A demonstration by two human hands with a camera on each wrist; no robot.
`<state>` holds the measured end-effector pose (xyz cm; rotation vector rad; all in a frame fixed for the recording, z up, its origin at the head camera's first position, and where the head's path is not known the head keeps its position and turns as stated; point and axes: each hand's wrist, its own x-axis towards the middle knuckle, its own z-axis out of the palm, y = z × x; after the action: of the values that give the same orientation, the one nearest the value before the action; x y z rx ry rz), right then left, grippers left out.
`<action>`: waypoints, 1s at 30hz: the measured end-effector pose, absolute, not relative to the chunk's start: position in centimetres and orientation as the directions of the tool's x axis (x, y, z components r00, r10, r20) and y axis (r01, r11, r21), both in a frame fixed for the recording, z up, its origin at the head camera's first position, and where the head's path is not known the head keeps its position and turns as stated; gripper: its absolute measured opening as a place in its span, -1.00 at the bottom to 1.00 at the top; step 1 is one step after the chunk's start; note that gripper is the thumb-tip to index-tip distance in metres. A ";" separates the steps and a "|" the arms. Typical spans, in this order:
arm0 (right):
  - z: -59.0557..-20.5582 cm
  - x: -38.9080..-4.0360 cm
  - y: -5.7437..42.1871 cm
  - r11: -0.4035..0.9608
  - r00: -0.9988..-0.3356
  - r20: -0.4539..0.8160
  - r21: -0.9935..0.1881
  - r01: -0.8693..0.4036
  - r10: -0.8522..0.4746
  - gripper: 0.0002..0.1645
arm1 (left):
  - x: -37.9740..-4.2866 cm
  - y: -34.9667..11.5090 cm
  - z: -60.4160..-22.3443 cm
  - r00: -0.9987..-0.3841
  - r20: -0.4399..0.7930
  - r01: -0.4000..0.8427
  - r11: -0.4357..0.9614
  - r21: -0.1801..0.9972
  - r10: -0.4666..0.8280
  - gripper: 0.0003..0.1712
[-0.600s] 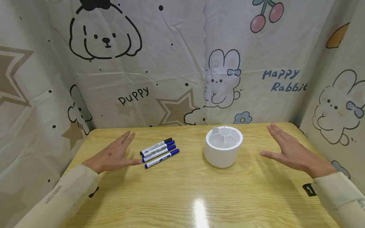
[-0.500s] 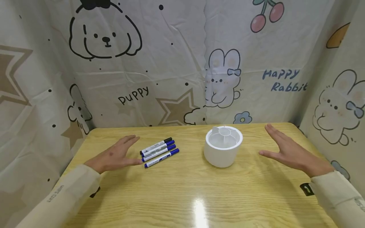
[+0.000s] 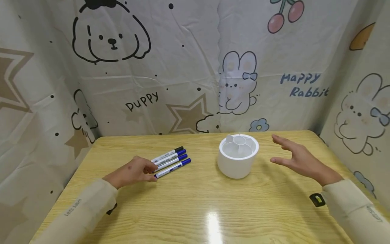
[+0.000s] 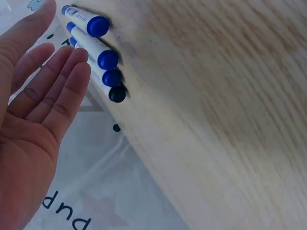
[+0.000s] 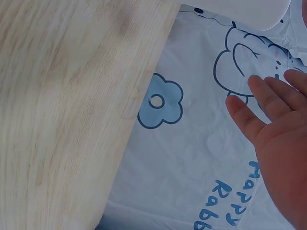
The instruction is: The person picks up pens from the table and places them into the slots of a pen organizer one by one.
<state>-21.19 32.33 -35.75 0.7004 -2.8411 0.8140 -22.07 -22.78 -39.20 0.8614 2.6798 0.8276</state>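
Observation:
Several whiteboard markers lie side by side on the table, left of centre in the head view. Of these, the front one (image 3: 173, 168) has a blue cap, and the rear one (image 3: 167, 155) a black cap. My left hand (image 3: 134, 171) is at their near-left ends, its thumb apart from bent fingers. The left wrist view shows those fingers (image 4: 67, 103) beside the markers (image 4: 93, 45) with the palm bare. A white round organizer (image 3: 236, 166) with inner dividers stands right of centre. To its right my right hand (image 3: 300, 161) hovers, thumb and fingers spread, holding nothing.
The wooden table (image 3: 195, 206) ends at a back edge against a printed curtain (image 3: 182, 67). More curtain hangs at both sides. The organizer's white wall (image 5: 240, 9) shows at the top of the right wrist view.
My left hand has moved right onto the marker ends, its fingers bending down. My right hand has shifted left, nearer the organizer. Markers and organizer have stayed in place.

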 end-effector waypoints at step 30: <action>-36.6 -23.1 30.1 0.669 -0.875 0.254 -0.568 -0.480 -0.412 -0.18 | -22.9 -21.5 -40.4 -0.773 0.018 0.542 0.645 0.538 0.634 -0.84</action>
<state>-23.06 30.06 -36.55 0.7442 -2.7741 0.9890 -22.87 -21.53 -40.39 0.9711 2.6908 0.7944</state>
